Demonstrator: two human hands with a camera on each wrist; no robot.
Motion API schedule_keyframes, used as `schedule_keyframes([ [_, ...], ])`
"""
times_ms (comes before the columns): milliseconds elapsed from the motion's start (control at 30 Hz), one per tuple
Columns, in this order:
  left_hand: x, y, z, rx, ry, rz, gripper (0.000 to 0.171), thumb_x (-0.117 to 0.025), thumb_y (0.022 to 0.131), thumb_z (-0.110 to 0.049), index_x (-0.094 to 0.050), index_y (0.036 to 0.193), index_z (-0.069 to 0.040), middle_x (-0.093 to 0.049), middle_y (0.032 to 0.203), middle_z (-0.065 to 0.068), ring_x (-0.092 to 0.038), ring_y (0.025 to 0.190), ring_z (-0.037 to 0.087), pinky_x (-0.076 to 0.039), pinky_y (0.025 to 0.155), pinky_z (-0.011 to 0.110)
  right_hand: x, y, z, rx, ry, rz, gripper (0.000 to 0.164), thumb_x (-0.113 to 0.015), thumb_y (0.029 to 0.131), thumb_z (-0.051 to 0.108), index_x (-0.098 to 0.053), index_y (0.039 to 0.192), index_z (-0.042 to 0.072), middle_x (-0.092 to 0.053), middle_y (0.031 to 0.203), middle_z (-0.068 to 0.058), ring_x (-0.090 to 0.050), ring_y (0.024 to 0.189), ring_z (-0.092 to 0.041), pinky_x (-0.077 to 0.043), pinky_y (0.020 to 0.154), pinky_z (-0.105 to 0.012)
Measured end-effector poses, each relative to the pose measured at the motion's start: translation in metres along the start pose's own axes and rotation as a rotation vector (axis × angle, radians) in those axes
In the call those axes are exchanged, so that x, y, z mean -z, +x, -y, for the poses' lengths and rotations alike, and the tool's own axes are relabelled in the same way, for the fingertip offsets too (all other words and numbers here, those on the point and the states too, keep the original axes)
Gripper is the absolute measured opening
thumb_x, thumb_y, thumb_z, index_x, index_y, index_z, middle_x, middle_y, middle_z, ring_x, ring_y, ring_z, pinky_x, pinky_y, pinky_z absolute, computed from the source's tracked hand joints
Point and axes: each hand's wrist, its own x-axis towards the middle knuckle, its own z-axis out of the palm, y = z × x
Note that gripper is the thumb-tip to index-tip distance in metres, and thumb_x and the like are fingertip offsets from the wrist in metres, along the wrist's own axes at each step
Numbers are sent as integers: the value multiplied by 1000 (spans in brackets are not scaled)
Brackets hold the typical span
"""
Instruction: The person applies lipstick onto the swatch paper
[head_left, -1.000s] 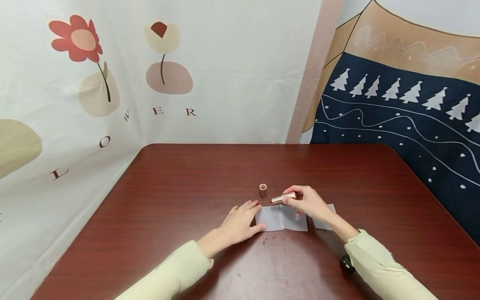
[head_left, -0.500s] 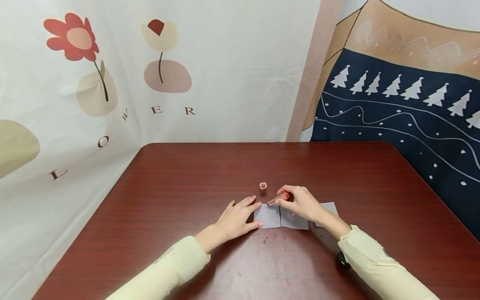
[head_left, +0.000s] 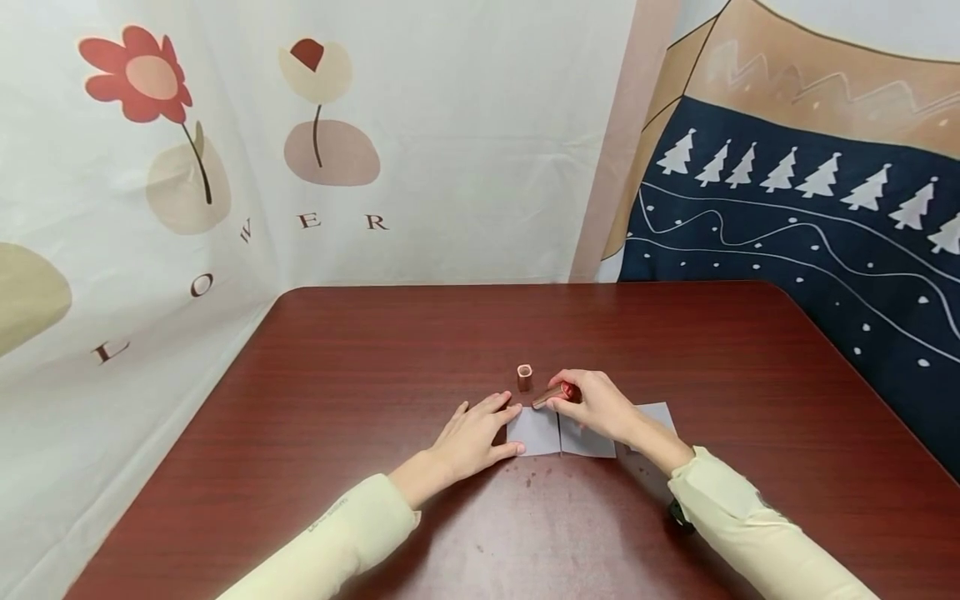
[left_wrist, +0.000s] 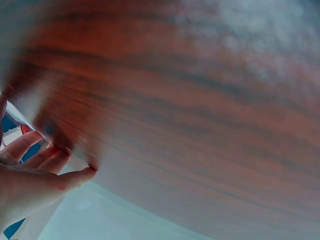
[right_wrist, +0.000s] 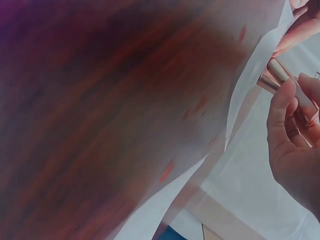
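My right hand [head_left: 592, 402] pinches a lipstick [head_left: 550, 397] between thumb and fingers, close over the far edge of the paper. Its metallic base points down and left, while the red end lies toward the palm. In the right wrist view the lipstick [right_wrist: 299, 95] slants through the curled fingers. Spread fingers of my left hand [head_left: 468, 443] rest at the left edge of the left white paper [head_left: 538, 433]. Beside it lies a second paper [head_left: 588, 444], partly under the right hand. The lipstick cap [head_left: 524, 379] stands upright just beyond the papers, its hollow end up.
Another paper [head_left: 660, 414] lies to the right, partly hidden by the right forearm. All of this is on a dark red wooden table [head_left: 390, 342]. Printed cloths [head_left: 465, 167] hang behind and to the left. A dark watch-like band [head_left: 680, 515] shows below the right sleeve.
The lipstick has been turned round in my right hand: its red end pointed left before and now faces right, toward the palm. The left hand stays at the paper's edge.
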Motion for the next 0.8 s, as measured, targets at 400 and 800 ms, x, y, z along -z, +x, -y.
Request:
schedule_keyframes([
  [400, 2, -3, 0, 0, -7, -12, 59, -62, 86, -46, -53, 133, -11, -42, 142, 9, -36, 131, 24, -30, 98, 58, -4, 0, 1, 65, -108, -47, 20, -71, 82, 13, -66, 99, 2, -46, 62, 9, -43, 51, -3, -39, 47, -21],
  [800, 2, -2, 1, 5, -4, -7, 60, -61, 86, -46, -52, 134, -11, -41, 143, 9, -35, 132, 24, -30, 98, 57, -1, -5, 2, 64, -134, -45, 26, -74, 79, 15, -68, 102, 3, -48, 64, 9, -39, 53, -3, -34, 47, -21],
])
